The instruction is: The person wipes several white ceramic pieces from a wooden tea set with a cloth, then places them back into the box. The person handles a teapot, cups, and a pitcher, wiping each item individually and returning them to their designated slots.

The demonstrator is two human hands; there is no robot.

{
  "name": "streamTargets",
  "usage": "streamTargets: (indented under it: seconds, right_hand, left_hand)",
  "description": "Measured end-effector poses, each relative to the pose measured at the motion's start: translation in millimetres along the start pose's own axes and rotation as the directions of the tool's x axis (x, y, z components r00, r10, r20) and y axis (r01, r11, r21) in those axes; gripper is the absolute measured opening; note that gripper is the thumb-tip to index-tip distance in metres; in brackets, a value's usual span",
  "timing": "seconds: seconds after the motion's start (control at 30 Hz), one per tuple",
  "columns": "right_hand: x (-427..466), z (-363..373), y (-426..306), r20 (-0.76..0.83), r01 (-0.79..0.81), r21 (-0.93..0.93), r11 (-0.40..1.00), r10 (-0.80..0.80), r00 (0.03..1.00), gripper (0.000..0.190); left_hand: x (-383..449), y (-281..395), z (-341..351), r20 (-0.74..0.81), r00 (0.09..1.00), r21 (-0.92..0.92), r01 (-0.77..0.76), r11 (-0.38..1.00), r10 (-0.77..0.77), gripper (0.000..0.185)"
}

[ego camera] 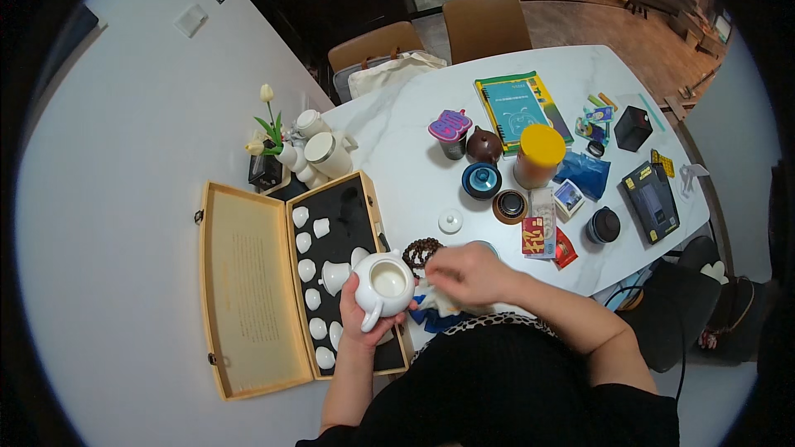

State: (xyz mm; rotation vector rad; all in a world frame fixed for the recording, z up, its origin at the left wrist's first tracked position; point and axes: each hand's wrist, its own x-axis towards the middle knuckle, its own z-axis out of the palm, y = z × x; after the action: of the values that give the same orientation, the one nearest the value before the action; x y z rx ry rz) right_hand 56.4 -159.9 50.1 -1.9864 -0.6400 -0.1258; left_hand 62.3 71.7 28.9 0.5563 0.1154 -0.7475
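Note:
My left hand [366,316] holds a white porcelain teapot [390,301] without its lid, over the right edge of an open wooden case [366,189]. Black foam lines the case, with several small white cups [306,270] and a white pitcher [335,277] in it. My right hand [469,273], fingers curled, is just right of the teapot; whether it holds something small cannot be told. Below it lies a crumpled cream cloth [438,299] over a blue one. A brown bead bracelet [422,251] and a small white lid [450,221] lie on the marble-patterned table [397,118].
Beyond my hands stand a blue lidded bowl [481,180], a dark brown teapot [484,146] and a yellow-lidded jar [539,155]. Notebooks [512,105], a black box [651,202] and a dark lidded cup [602,225] are farther right. White canisters [328,155] and tulips [267,93] stand by the wall.

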Motion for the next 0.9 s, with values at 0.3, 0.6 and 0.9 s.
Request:
streamTargets:
  seconds: [0.3, 0.6, 0.9]
  right_hand:
    - [15.8, 17.5, 11.5, -0.002, 0.37, -0.376, 0.849, -0.4, 0.916, 0.024]
    - [0.1, 35.4, -1.9, 0.158, -0.307, 0.533, 0.789, 0.264, 0.951, 0.016]
    - [9.2, 18.9, 19.2, -0.056, 0.379, -0.391, 0.839, -0.433, 0.9, 0.019]
  left_hand:
    - [-0.1, -15.5, 10.7, -0.074, 0.997, 0.224, 0.033, 0.974, -0.016, 0.066]
    - [3.2, -20.3, 30.6, 0.215, 0.741, 0.855, -0.458, 0.244, 0.636, 0.09]
    - [4.4, -9.4, 15.8, -0.244, 0.97, 0.346, 0.066, 0.936, 0.022, 0.075]
